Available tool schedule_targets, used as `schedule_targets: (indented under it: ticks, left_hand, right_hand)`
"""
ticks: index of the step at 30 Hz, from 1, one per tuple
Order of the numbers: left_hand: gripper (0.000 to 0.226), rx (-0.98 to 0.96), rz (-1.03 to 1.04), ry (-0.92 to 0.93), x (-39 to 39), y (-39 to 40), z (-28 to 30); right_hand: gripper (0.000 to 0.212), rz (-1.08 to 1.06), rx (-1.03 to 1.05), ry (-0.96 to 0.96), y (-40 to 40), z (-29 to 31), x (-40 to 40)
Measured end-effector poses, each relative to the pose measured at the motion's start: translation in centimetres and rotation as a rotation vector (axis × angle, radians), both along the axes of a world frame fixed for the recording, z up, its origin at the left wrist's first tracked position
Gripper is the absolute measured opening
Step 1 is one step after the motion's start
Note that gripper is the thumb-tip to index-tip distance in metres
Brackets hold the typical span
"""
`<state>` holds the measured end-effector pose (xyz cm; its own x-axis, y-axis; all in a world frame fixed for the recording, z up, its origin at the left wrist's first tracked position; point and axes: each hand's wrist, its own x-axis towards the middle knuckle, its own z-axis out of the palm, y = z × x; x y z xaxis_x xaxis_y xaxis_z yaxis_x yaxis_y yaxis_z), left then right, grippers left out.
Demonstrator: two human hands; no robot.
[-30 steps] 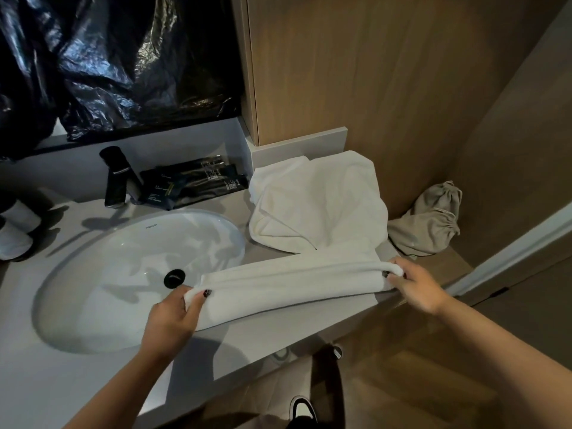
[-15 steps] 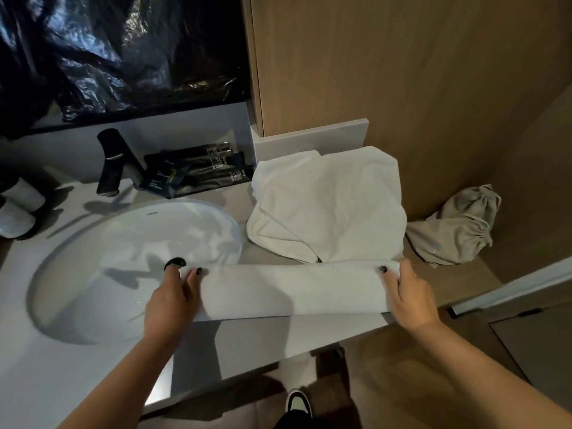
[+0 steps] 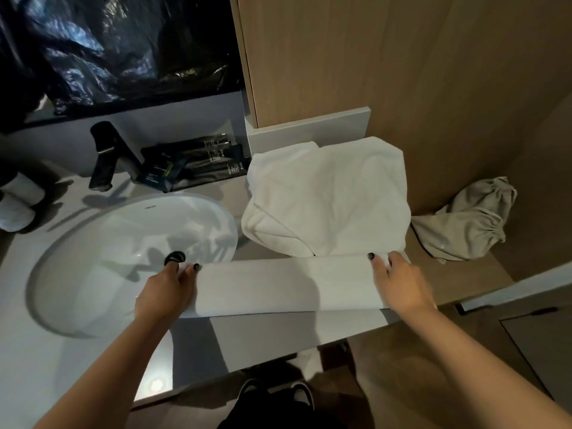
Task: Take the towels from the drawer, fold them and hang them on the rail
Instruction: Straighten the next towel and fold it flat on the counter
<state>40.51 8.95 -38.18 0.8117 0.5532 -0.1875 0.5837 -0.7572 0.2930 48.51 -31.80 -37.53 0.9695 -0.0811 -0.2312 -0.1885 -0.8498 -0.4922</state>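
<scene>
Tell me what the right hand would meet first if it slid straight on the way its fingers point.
Probably the loose white towel lying just beyond the folded towel that the right hand holds; depth is hard to judge from one view.

A black tap (image 3: pixel 103 156) stands behind the white basin (image 3: pixel 93 243), dark sachets (image 3: pixel 198 162) beside it.

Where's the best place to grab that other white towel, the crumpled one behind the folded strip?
Probably the crumpled towel is best gripped along its near rolled hem at the lower left, coming from the sink side. That edge lies exposed on the counter, while its right and far sides sit close to the wooden wall.
</scene>
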Motion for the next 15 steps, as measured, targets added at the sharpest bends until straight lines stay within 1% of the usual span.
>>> schedule_targets:
  ticks: [3, 5, 7, 8, 9, 10, 11, 13, 14, 15]
  left_hand:
    - [0.048, 0.006, 0.054, 0.042, 0.2, -0.2, 0.1]
    - [0.043, 0.106, 0.051, 0.026, 0.1, -0.9, 0.7]
    - [0.036, 0.254, -0.11, -0.07, 0.0, -2.2, 1.1]
    - [0.035, 0.303, -0.22, -0.14, 0.0, -3.1, 1.3]
    - [0.035, 0.304, -0.327, -0.221, 0.0, -4.2, 1.3]
    - [0.037, 0.26, -0.434, -0.27, 0.0, -5.3, 1.3]
    - [0.043, 0.195, -0.527, -0.252, -0.1, -6.3, 1.1]
    - [0.064, 0.09, -0.613, -0.136, -0.2, -7.6, 0.6]
    - [0.072, 0.068, -0.611, -0.108, -0.1, -7.6, 0.3]
    - [0.076, 0.061, -0.601, -0.085, 0.2, -7.4, 0.2]
  right_hand:
    - [0.035, -0.057, -0.008, -0.007, 0.2, 0.1, 0.2]
    - [0.036, -0.082, -0.059, -0.049, 0.7, 0.3, -0.2]
    - [0.033, -0.091, -0.137, -0.15, 1.7, 0.6, -0.7]
    - [0.029, -0.08, -0.195, -0.226, 2.2, 0.7, -0.9]
    - [0.029, -0.053, -0.271, -0.294, 3.0, 0.8, -1.1]
    - [0.037, -0.017, -0.346, -0.341, 3.9, 0.9, -1.2]
    - [0.049, 0.039, -0.378, -0.367, 4.9, 1.1, -1.4]
    - [0.067, 0.226, -0.307, -0.44, 7.7, 1.3, -2.5]
    - [0.07, 0.342, -0.26, -0.479, 9.5, 1.1, -3.2]
    - [0.067, 0.478, -0.226, -0.498, 11.3, 0.9, -4.0]
